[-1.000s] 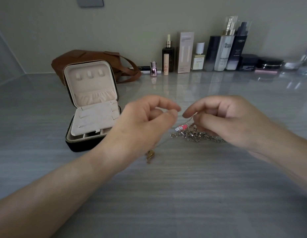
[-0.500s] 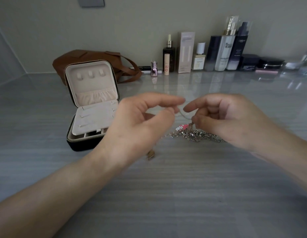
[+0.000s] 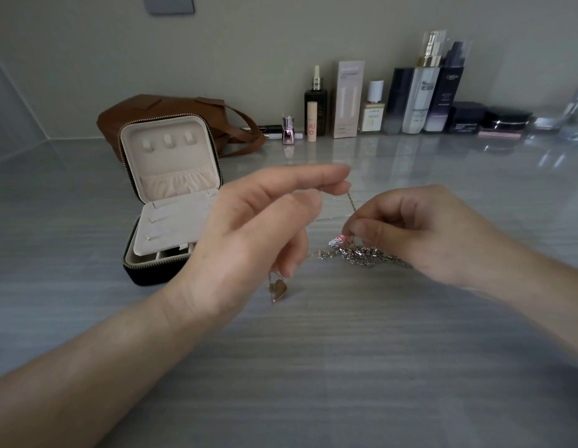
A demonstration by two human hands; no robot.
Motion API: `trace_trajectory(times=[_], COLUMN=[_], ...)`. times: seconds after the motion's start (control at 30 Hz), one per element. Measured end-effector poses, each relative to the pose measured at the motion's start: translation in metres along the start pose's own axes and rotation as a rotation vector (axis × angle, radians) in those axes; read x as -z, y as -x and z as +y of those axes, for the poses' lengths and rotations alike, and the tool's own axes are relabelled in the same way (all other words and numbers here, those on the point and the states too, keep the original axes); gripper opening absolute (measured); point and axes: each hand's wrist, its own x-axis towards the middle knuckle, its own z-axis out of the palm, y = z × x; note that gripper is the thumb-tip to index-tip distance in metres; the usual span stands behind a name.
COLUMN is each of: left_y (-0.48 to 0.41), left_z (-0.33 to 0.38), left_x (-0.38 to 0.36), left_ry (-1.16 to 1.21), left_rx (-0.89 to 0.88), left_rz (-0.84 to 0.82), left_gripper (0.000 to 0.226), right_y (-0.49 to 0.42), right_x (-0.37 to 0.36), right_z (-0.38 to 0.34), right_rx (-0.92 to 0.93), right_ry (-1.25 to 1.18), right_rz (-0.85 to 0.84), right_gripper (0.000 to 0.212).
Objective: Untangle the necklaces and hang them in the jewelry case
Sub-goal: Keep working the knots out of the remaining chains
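Untangling is in hand: right of the jewelry case (image 3: 171,202), one thin chain (image 3: 351,202) is pinched by the fingers of the left hand (image 3: 248,240) and right hand (image 3: 420,234) above the necklaces (image 3: 362,255) on the worktop (image 3: 313,367). Gentle drawing-out is called for next.

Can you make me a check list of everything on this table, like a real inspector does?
Surface: grey streaked table, glossy toward the back.
Job's things: jewelry case open, lid upright, hooks bare; silver necklace tangle on the table with a pink charm; thin chain runs between the hands; heart pendant below the left hand.
Clutter: brown bag behind the case; cosmetic bottles along the wall.
Hands: left hand pinches the thin chain; right hand pinches it by the tangle.
Cables: nothing seen.
Surroundings: plain wall, grey wall plate.
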Motion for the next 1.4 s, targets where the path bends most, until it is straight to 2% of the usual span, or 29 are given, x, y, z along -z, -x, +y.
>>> trace_trajectory(times=[0.2, 0.3, 0.43, 0.57, 0.67, 0.77, 0.9, 1.03, 1.2, 1.4], left_y=[-0.002, -0.004, -0.003, -0.003, -0.004, -0.002, 0.001, 0.0, -0.001, 0.0], left_z=[0.001, 0.001, 0.0, -0.003, -0.003, 0.001, 0.002, 0.002, 0.002, 0.004], left_x=[0.002, 0.001, -0.001, -0.003, -0.004, -0.004, -0.005, -0.004, -0.001, -0.002], left_ry=[0.019, -0.006, -0.218, -0.38, -0.331, -0.314, -0.241, -0.152, -0.131, -0.107], left_rx=[0.015, 0.035, 0.054, 0.042, 0.0, -0.055, -0.092, -0.098, -0.1, -0.107], left_rz=[0.045, 0.074, 0.086, 0.104, 0.131, 0.091, 0.023, 0.013, 0.014, -0.028], left_gripper=[0.035, 0.027, 0.014, 0.016, 0.024, 0.03, 0.031, 0.029, 0.033, 0.035], right_y=[0.0, -0.002, -0.003, -0.002, -0.002, -0.001, -0.001, -0.001, 0.0, 0.001], right_x=[-0.001, -0.003, -0.003, -0.005, -0.006, -0.008, -0.01, -0.008, -0.01, -0.008], right_z=[0.001, 0.002, 0.004, 0.001, 0.002, 0.001, -0.002, 0.0, 0.002, -0.002], right_rx=[0.035, 0.049, 0.048, 0.054, 0.024, -0.019, -0.06, -0.06, -0.029, -0.139], right_ry=[-0.004, -0.079, -0.118, -0.114, -0.102, -0.119, -0.154, -0.208, -0.091, -0.116], right_rz=[0.016, 0.048, 0.063, 0.076, 0.12, 0.154, 0.114, 0.046, -0.063, -0.03], right_gripper=[0.023, 0.028, 0.028, 0.027, 0.023, 0.021, 0.025, 0.014, 0.021, 0.021])
